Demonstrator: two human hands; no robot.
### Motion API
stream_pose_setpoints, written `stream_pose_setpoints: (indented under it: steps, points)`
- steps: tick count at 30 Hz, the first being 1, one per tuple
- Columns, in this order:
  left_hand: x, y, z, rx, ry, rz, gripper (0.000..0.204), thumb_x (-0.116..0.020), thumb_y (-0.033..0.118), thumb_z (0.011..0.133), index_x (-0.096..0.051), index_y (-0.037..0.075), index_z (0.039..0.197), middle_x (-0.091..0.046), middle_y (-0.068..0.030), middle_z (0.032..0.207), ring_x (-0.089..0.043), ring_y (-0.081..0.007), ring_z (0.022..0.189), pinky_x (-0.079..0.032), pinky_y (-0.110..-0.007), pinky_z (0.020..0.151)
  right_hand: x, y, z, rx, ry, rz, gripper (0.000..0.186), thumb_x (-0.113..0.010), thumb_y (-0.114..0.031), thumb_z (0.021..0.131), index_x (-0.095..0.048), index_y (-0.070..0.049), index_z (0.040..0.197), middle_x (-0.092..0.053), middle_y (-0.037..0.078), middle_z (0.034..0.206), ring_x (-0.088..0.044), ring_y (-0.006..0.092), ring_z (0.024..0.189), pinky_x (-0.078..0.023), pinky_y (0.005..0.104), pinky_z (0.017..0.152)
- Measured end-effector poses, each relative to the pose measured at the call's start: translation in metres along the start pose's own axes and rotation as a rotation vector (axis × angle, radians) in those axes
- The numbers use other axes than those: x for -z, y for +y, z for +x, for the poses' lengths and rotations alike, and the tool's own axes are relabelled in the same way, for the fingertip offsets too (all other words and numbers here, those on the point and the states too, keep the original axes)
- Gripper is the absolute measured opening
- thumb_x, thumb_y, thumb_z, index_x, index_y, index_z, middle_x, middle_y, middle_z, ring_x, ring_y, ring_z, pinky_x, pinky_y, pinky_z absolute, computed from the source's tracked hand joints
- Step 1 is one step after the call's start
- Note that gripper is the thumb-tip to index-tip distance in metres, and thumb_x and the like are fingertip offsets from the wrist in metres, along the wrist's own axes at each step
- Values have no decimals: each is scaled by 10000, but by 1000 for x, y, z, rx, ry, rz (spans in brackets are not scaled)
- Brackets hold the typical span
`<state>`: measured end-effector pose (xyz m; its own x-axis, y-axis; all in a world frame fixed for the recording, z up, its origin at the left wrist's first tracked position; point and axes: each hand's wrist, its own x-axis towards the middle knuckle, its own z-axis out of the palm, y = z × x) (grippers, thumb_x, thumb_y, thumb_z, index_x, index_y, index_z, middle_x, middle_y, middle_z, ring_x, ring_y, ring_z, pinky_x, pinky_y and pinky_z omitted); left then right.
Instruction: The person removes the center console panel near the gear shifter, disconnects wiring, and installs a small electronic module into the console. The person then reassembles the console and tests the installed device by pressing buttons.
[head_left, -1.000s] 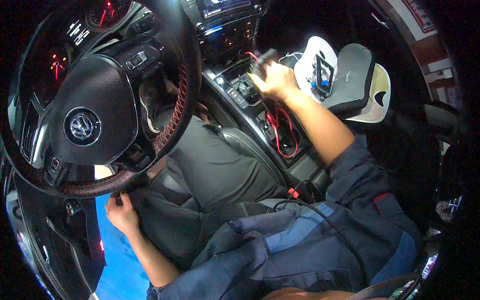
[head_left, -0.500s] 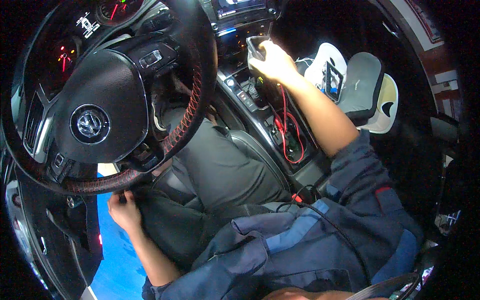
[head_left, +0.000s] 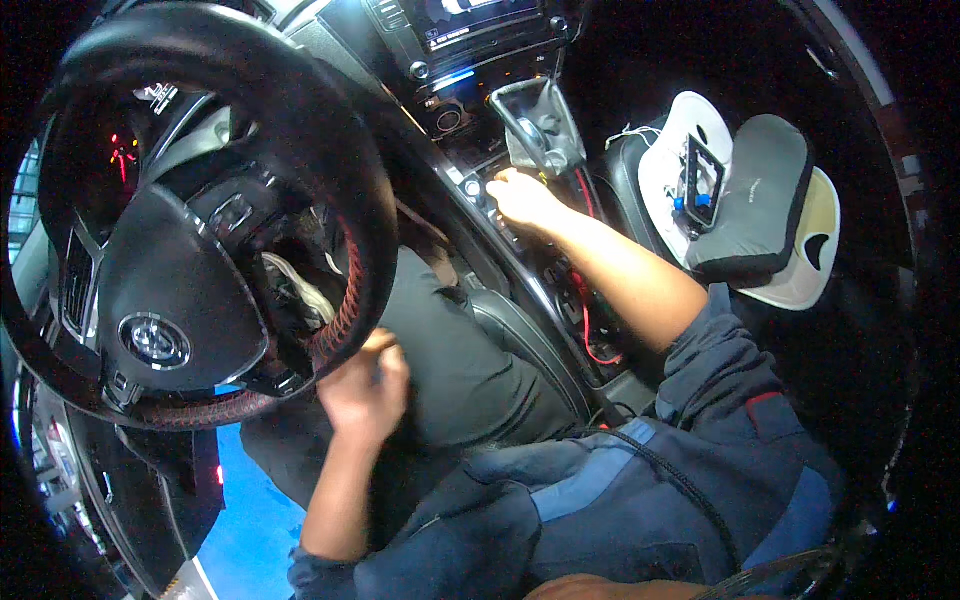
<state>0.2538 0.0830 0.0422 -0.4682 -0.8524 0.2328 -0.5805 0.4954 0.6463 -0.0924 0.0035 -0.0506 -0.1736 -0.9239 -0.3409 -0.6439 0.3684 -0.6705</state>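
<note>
My right hand (head_left: 527, 200) reaches over the centre console (head_left: 512, 240), fingers curled together beside a round silver button (head_left: 473, 187); what they grip, if anything, is hidden. Just beyond it stands a grey gear lever boot (head_left: 548, 125) with a frame-like edge, pulled up from the console and apart from my hand. Red cable (head_left: 590, 325) runs along the opened console under my forearm. My left hand (head_left: 368, 390) is smeared by motion over my thigh, close to the lower right rim of the steering wheel (head_left: 348, 300); its fingers are unclear.
Right of the console, the passenger seat bears a grey padded case (head_left: 765, 190), white curved pieces (head_left: 705, 115) and a small black frame (head_left: 703, 185) with blue parts. A lit screen (head_left: 480, 20) sits ahead. A black cord (head_left: 690, 480) crosses my jacket. Blue floor (head_left: 250, 510) shows at left.
My right hand has let go of the boot and drawn back to the console. My left hand has risen rightward from beside the seat to the wheel rim. The view has shifted.
</note>
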Motion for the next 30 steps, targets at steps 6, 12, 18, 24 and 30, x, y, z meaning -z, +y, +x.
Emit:
stream_pose_setpoints:
  steps: [6,12,18,24,30]
  points:
    - [-118,29,113,49,-91,175,380,-723,211,883,-645,44,1215,-655,-159,1181,-641,-335,1120,-508,-429,998,1,15,9,223,-91,-267,413,-518,-251,1000,-646,41,1263,-663,270,1287,-692,373,1126,-537,438,964]
    - [-178,5,166,422,-15,54,429,-759,277,874,-608,35,1195,-662,-139,1029,-670,-299,944,-536,-391,900,15,-1,-7,7,-132,-253,302,-611,-183,932,-619,33,1144,-713,265,1087,-735,402,973,-592,474,831]
    - [-200,-20,165,626,0,-169,687,-785,372,921,-486,-47,1376,-681,-143,1050,-668,-207,868,-557,-337,799,15,1,-16,100,-88,-230,269,-531,-164,973,-629,47,1107,-718,256,1001,-744,390,902,-608,464,761]
    - [-222,-20,153,598,22,-156,801,-776,359,924,-381,-52,1487,-665,-172,1117,-677,-228,826,-566,-343,772,14,-10,-39,111,-111,-555,442,-611,-236,964,-620,71,1282,-727,183,1192,-734,291,1071,-585,371,899]
    - [-227,-11,146,636,-37,-253,812,-741,267,952,-299,-90,1532,-667,-194,1180,-653,-223,1016,-528,-332,918,36,6,-30,-99,-261,-137,395,-588,-256,959,-641,44,1211,-736,256,1126,-751,369,1013,-616,471,829]
